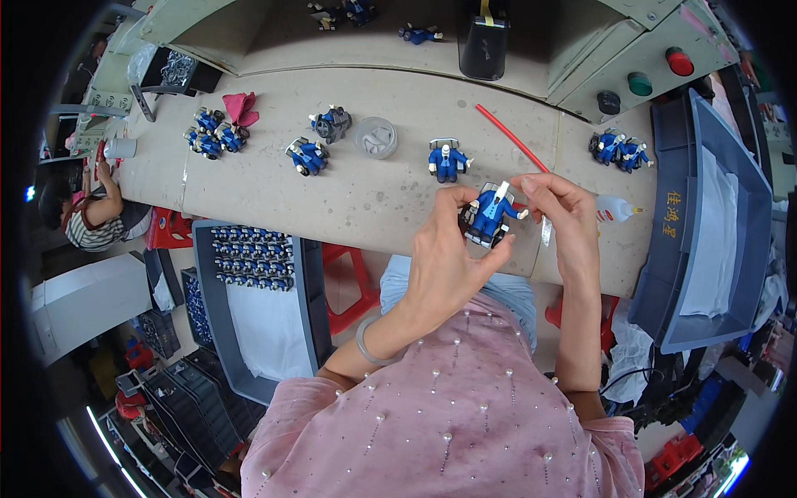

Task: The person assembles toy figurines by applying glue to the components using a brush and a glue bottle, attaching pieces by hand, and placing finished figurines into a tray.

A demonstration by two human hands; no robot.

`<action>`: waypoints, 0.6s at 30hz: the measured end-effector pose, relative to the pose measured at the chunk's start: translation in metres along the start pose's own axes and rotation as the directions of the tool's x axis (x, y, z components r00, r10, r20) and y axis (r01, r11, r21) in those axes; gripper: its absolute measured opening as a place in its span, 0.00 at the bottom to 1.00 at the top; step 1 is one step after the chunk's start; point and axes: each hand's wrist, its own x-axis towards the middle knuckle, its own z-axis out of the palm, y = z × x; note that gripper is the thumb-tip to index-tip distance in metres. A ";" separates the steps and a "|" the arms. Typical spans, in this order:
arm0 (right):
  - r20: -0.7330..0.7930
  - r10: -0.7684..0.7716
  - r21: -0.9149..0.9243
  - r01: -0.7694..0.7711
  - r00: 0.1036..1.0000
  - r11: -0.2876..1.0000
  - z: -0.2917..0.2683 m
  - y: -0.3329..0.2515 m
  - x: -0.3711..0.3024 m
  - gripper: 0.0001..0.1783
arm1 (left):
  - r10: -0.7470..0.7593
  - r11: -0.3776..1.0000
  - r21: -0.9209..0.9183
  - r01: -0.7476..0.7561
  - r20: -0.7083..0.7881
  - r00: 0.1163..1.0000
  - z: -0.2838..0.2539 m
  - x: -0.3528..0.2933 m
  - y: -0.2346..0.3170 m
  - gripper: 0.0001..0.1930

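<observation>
My left hand (448, 257) is closed around a small toy figure (491, 212) in a blue suit, seated in a dark chair. The figure's pale head points away from me, up to the fingertips of my right hand (560, 207). That hand is closed in a pinch there, with a slim tool (545, 232), silvery and apparently red at one end, showing beneath its fingers; its kind is unclear. Just beyond stands another blue-suited figure (448, 161). A clear bottle (613, 209) with an orange tip lies right of my right hand.
A red stick (512, 137) and a clear cup (376, 138) are on the table (274, 178). More figures (216, 134) sit left and right (620, 150). A grey crate (309, 307) holds rows of figures; another crate (664, 241) stands right. A shelf (382, 62) borders the back.
</observation>
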 end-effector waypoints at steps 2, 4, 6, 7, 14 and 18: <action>0.010 -0.014 0.033 0.014 1.000 0.999 0.002 0.000 0.002 0.09 | 0.005 1.000 0.008 -0.005 -0.001 1.000 0.000 0.000 -0.001 0.28; 0.019 -0.028 0.065 0.026 0.999 0.998 0.002 -0.001 0.004 0.08 | 0.010 1.000 0.015 -0.010 -0.001 1.000 0.001 -0.001 -0.001 0.28; 0.045 -0.016 0.043 0.014 0.999 0.999 0.002 -0.001 0.005 0.08 | 0.026 1.000 0.017 -0.026 -0.005 1.000 0.001 -0.001 -0.002 0.28; 0.044 -0.015 0.044 0.013 0.999 0.999 0.002 0.000 0.006 0.08 | 0.026 1.000 0.017 -0.026 -0.004 1.000 0.001 -0.001 -0.003 0.28; 0.093 -0.004 0.033 0.001 0.996 0.999 0.000 0.000 0.008 0.07 | 0.085 0.996 0.025 -0.085 0.002 0.996 0.002 0.000 -0.006 0.29; 0.088 -0.043 0.088 0.035 0.995 0.996 0.002 -0.001 0.009 0.07 | 0.121 0.992 0.029 -0.121 0.009 0.993 0.003 0.000 -0.008 0.29</action>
